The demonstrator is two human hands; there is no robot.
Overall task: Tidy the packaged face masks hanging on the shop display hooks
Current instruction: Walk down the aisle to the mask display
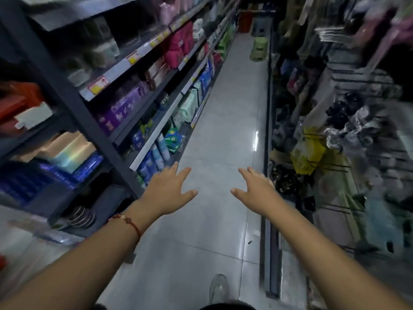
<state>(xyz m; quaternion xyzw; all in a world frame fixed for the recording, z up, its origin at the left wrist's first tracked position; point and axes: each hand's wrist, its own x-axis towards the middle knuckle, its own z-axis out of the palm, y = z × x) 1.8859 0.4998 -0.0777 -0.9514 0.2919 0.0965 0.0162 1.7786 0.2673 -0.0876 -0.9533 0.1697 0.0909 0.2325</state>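
At the bottom of the frame I see my shoe on the tiled floor, so I judge I am walking down the aisle, not yet working. Both arms reach forward into the middle of the frame. My left hand, with a red bracelet at the wrist, is spread flat and carries nothing; my right hand is the same, fingers splayed and empty. I take it they are held out free like this so they are ready to reach for the packets.

Along the left of the frame runs shelving stacked with boxed and bottled goods, which is no concern of the task. On the right side a wall of display hooks carries dark, blurred hanging items and a yellow packet. I cannot pick out the face masks there; if they are in view, they hang on that right-hand wall, well apart from both hands. Farther up, a green stool stands in the aisle.
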